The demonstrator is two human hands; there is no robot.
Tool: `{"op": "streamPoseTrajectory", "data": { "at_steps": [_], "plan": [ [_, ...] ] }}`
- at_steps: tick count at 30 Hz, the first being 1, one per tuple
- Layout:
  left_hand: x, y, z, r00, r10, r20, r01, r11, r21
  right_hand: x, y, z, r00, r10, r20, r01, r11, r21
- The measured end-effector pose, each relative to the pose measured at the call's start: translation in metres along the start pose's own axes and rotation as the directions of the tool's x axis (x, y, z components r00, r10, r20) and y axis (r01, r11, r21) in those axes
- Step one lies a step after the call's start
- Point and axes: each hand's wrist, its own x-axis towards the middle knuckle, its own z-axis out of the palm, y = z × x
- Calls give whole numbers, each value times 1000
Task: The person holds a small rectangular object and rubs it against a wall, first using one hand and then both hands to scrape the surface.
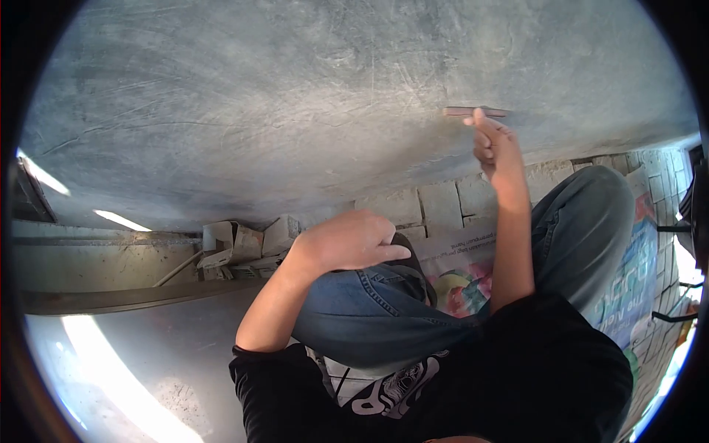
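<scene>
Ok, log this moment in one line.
right hand: holding thin bar at grey wall | left hand: near bent leg, nothing visible in it

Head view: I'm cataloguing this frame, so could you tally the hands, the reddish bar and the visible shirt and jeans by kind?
Hands: 2 (left hand, right hand)
Reddish bar: 1
Black shirt: 1
Jeans: 1 pair
Total: 5

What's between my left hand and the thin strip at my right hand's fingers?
In the head view, going from your left hand to the thin strip: pale blocks, then a scuffed stretch of grey surface.
</scene>
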Motion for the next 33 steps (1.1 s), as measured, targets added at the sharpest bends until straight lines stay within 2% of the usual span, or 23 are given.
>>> {"op": "streamPoseTrajectory", "data": {
  "at_steps": [1,3,5,7,9,10,12,13,15,17,22,27,31,33],
  "plan": [
    [3,-2,-3,1000,-6,14,6,1000,-21,0,-6,-4,1000,1,8,0,1000,-8],
    [13,-6,-8,1000,-22,18,22,1000,-1,-3,-18,-6,997,-64,38,69,984,-165],
    [22,-6,-14,999,-36,25,35,999,21,-7,-22,-2,994,-95,46,104,963,-247],
    [27,2,-19,991,-113,78,108,992,61,-9,-25,-3,991,-126,54,137,935,-327],
    [29,8,-24,989,-118,84,113,992,54,-8,-26,-9,971,-238,8,204,813,-545],
    [30,10,-23,988,-125,93,120,991,52,-7,-27,-13,973,-231,7,197,812,-549],
    [30,11,-21,989,-126,80,122,991,51,-6,-30,-15,936,-351,-14,249,694,-675],
    [31,11,-21,990,-127,64,123,991,58,-8,-31,-13,937,-348,-17,246,696,-675],
    [30,8,-18,995,-98,29,96,994,53,-13,-33,-1,951,-308,-5,272,846,-459],
    [30,5,-15,997,-73,-9,73,996,50,-14,-25,16,952,-305,-5,274,862,-426],
    [28,0,-13,991,-128,-34,130,990,54,0,17,39,943,-333,7,309,866,-394],
    [25,3,-13,990,-136,-42,138,988,62,7,52,25,996,-86,-34,73,955,-286],
    [22,7,-11,987,-152,-54,155,985,73,1,36,31,998,-63,-23,55,968,-243],
    [19,9,-13,986,-150,-67,154,985,71,-7,11,41,985,-170,1,167,966,-199]
  ]
}}
